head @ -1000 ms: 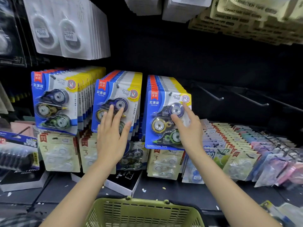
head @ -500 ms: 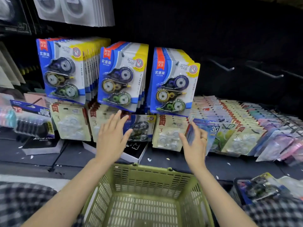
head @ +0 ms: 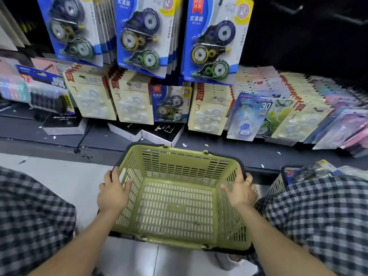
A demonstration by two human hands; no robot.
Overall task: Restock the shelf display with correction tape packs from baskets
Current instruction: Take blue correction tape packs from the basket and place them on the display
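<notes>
1. Head view looks down on a green basket (head: 177,204) standing on the pale floor (head: 65,182) before a dark shelf (head: 229,154); nothing lies on its slotted bottom.
2. Left hand (head: 112,193) grips the basket's left rim; thumb lies over the inner wall and the other fingers curl round the outside of the dark rim band.
3. Right hand (head: 242,193) grips the right rim in the same way; thumb points inward across the wall, fingers wrap the outer edge, and a ring shows on one finger.
4. Correction tape packs (head: 214,42) hang in three blue-carded rows above the shelf; each front card shows three dispensers, purple, yellow and green, stacked top to bottom.
5. Cream cards (head: 130,102) marked with a 3 stand in rows beneath the blue ones; one smaller blue pack (head: 171,104) stands between them.
6. Second basket (head: 278,184) sits at the right, just beside the person's checked clothing (head: 322,212); blue-carded packs lie in its top, blurred.
7. Black boxes (head: 63,122) lie flat on the shelf below the cards; one reads "Alarm clock".
8. Pastel packets (head: 336,116) fan along the shelf at the far right.
</notes>
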